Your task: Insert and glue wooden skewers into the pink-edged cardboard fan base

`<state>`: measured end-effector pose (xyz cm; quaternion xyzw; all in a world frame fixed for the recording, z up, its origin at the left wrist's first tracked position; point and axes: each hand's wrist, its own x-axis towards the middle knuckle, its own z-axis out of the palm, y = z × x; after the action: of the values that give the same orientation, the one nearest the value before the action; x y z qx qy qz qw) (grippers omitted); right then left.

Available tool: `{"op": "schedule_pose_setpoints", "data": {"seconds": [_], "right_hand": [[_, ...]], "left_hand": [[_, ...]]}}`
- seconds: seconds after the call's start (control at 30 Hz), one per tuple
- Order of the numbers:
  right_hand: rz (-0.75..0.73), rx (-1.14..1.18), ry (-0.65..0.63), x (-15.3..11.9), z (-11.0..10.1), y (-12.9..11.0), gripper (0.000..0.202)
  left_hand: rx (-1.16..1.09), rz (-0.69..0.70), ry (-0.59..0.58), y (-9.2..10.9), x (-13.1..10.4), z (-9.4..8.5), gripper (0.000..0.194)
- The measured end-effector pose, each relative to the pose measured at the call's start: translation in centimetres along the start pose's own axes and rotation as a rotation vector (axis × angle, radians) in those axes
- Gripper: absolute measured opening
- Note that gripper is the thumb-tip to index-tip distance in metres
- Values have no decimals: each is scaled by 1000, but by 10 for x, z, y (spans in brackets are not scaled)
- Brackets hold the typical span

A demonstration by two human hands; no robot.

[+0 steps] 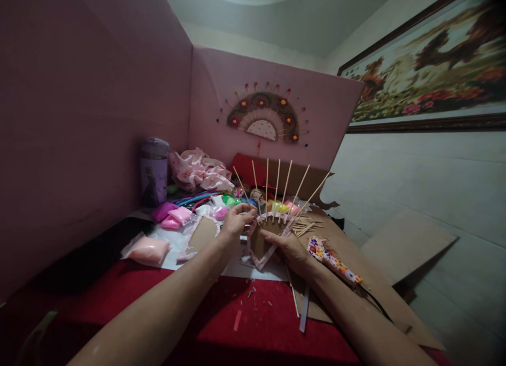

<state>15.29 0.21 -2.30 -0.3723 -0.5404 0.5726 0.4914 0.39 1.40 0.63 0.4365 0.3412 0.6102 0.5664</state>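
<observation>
A brown cardboard piece [259,246] edged with pink-and-white patterned cloth stands tilted above the table, with several thin wooden sticks [279,186] fanning up from its top edge. My right hand [290,250] is closed on its lower right side, thumb across the front. At the upper left edge, the fingers of my left hand [239,218] pinch the lower end of the leftmost stick [241,183]. A second cloth-edged cardboard piece [202,235] lies to the left, partly behind my left forearm.
Loose sticks [306,226] and a flower-patterned glue gun [334,263] lie on cardboard at the right. Bags of coloured clay [148,249], a purple tumbler [154,171] and crumpled pink cloth [200,168] are at the left. A decorated fan [263,115] hangs on the pink board behind.
</observation>
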Motion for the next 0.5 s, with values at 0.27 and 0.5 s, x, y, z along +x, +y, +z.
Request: {"op": "schedule_pose_setpoints", "data": {"seconds": [0.27, 0.5], "right_hand": [[-4, -22, -4, -1, 3, -3, 35], [-4, -9, -18, -1, 4, -5, 39]], "left_hand": [[-5, -9, -13, 0, 1, -1, 35], [-5, -11, -17, -1, 1, -1, 37]]}}
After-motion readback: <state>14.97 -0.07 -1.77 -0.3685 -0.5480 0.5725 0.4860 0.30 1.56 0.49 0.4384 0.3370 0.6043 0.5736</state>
